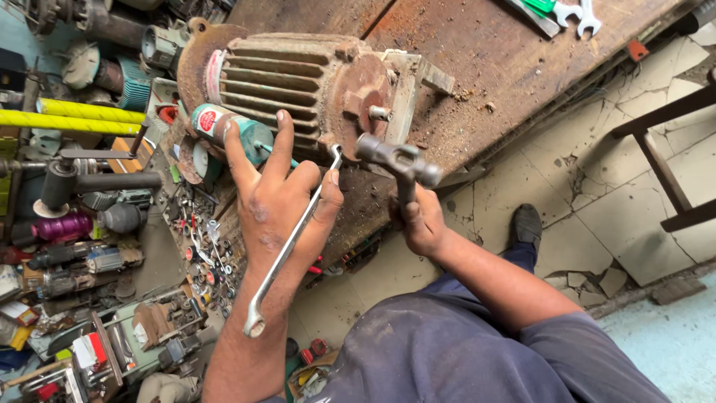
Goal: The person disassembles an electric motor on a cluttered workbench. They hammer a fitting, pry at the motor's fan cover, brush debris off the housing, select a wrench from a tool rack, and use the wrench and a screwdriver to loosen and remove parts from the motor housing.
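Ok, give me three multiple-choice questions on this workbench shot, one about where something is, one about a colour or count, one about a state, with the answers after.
1. Where does the rusty motor sit?
A. on the tiled floor
B. on the wooden bench
C. in the person's lap

2. What colour are the bars at the left edge?
A. yellow
B. red
C. white

3. What is the right hand doing?
A. resting open on the bench
B. gripping a hammer by its handle
C. holding a spray can

Answers:
1. B, the motor's base rests on the worn brown bench top.
2. A, both bars are bright yellow.
3. B, its fingers are closed round the handle, with the head close to the motor's shaft end, while the left hand holds a long wrench against the motor.
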Demonstrator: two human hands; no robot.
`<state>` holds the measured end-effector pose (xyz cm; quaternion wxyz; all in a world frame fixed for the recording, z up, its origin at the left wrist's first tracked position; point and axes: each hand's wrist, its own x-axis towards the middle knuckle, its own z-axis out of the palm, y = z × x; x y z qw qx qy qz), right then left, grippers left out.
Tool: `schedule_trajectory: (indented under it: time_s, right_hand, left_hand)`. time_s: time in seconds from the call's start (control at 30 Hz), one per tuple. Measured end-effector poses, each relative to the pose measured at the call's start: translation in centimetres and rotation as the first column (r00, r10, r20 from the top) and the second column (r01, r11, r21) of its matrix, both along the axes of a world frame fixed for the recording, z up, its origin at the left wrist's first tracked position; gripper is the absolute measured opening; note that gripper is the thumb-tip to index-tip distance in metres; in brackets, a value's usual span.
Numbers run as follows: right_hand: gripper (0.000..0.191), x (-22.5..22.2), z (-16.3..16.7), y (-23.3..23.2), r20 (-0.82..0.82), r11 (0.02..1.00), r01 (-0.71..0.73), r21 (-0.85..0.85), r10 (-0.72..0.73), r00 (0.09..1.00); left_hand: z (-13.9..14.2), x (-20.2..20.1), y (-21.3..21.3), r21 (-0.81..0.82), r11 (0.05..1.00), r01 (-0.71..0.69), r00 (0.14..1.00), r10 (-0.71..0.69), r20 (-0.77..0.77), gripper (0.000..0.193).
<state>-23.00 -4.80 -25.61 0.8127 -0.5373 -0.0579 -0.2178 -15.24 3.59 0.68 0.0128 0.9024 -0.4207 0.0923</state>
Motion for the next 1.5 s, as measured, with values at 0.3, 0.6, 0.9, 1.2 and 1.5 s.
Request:
schedule_trajectory:
  time_s: [0.3,0.6,0.9,1.2,1.5]
  right_hand:
    - [0.06,0.1,0.4,-0.7,0.0,1.0,-0.005,0.014,0.005,1.0]
    - [0.061,0.2,-0.7,-1.0,-0.015,0.994,0.011,-0.108,-0.013,1.0]
    - [0.059,0.0,-1.6,-0.5,0.063,1.0,0.013,0.02,-0.014,0.998]
    - [0.059,1.0,-1.8,0.0,0.039,0.986,-0.069,0.154,0.063,0.997]
    - [0.035,0.4,3.3,-5.2,-0.008,0.948,-0.015,0.319,0.019,1.0]
  left_hand:
    - [-0.1,0.1,0.1,0.002,1.0,-0.025,1.0,0.025,0.011,0.041]
    - [-0.1,0.1,0.0,-0.009,1.0,-0.011,1.0,0.011,0.017,0.039]
    - [0.0,-0.1,-0.1,-0.023,1.0,-0.009,1.0,0.01,0.018,0.038]
    - [0.2,-0.2,-0.7,-0.04,0.999,-0.017,0.999,0.019,0.028,0.038]
    - [-0.7,0.0,0.5,-0.107,0.993,-0.048,0.997,0.055,0.063,0.041]
